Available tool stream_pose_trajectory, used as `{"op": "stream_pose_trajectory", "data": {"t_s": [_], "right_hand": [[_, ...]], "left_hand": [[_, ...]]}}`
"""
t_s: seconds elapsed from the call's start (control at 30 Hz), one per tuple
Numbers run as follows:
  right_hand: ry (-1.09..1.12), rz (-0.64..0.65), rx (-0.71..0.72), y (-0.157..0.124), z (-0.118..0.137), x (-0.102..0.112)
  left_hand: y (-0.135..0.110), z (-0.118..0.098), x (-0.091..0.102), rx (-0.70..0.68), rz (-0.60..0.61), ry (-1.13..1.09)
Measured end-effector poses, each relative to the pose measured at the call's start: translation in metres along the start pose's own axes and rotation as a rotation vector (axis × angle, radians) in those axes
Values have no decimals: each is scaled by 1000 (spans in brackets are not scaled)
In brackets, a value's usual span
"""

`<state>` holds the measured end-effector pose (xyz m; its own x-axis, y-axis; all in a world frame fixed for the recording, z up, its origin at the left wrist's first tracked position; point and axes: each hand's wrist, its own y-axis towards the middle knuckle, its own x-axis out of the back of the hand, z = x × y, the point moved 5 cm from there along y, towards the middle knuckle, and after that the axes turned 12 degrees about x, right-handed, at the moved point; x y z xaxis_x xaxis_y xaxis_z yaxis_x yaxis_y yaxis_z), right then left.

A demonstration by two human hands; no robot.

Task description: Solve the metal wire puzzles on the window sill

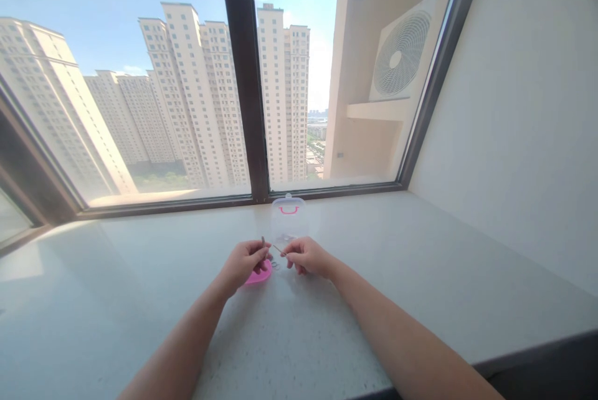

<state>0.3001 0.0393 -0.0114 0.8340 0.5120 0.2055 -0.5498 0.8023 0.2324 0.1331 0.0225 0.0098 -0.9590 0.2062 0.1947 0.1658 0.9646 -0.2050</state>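
Note:
Both my hands meet over a wide white windowsill. My left hand is closed in a pinch on a small thin dark piece that sticks up from its fingertips. My right hand is also pinched, holding a thin stick-like piece that points toward the left hand. A flat pink object lies on the sill, partly under the left hand. Just behind the hands stands a small clear plastic case with a pink handle. What the thin pieces are is too small to tell.
A large window with a dark centre post rises behind the sill, showing tall apartment blocks. A white wall closes the right side. An outdoor air-conditioner unit sits outside at the upper right. The sill's front edge runs at the lower right.

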Motion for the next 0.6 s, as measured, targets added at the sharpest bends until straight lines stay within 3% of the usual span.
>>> {"op": "stream_pose_trajectory", "data": {"t_s": [0.17, 0.33, 0.6], "right_hand": [[48, -20, -11, 0, -2, -3], [68, -32, -9, -1, -2, -6], [190, -49, -34, -2, -2, -11]], "left_hand": [[0, 2, -8, -48, 59, 117], [1, 8, -17, 21, 127, 77], [2, 9, -16, 106, 123, -13]]}}
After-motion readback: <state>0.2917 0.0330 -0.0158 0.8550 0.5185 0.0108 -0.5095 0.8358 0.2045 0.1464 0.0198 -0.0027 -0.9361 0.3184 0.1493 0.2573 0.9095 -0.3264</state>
